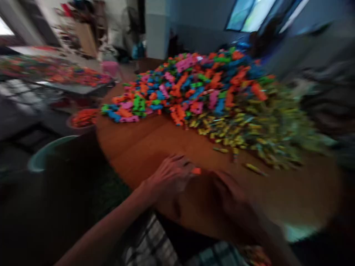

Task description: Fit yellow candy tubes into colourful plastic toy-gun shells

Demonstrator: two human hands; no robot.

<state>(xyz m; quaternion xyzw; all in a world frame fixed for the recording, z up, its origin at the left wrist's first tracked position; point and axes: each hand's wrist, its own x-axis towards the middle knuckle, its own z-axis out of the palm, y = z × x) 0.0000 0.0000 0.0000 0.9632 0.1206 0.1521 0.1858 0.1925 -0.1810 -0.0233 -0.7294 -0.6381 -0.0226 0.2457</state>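
Orange-dominated small pieces (69, 72), blurred, spread over a far counter (80, 88) at 10 o'clock, clock positions being read from the middle of your view. Next, between 8 and 9 o'clock, you see the pale curved rim of a tub (52, 152), its interior dark. At 9 o'clock, just beside your own counter, stands a basin (71, 123) filled with orange pieces (84, 117). A pink stool (110, 69) stands at 10 o'clock, beyond these.

Your brown counter (130, 147), rounded at its edge, carries a multicoloured pile (188, 87) of orange, pink, blue and green pieces; the heap spans 10 to 1 o'clock and is highest towards 1. Checked cloth (155, 240) shows below the near edge, towards 6 o'clock.

Your left hand (174, 171), at 6 o'clock, is over the near part of the counter, palm down, fingers bent and closed upon an orange piece (196, 170) whose end shows at the fingertips, at 5 o'clock. Your right hand (233, 190), at 4 o'clock, lies in shadow just beside it, the two hands apart; blur prevents you from telling whether its fingers are together or spread.

Farther right, at 3 o'clock, yellowish pieces (244, 129) form a second heap, touching the multicoloured one. One yellow piece (254, 169) lies separately, near 4 o'clock, between this heap and your right hand.
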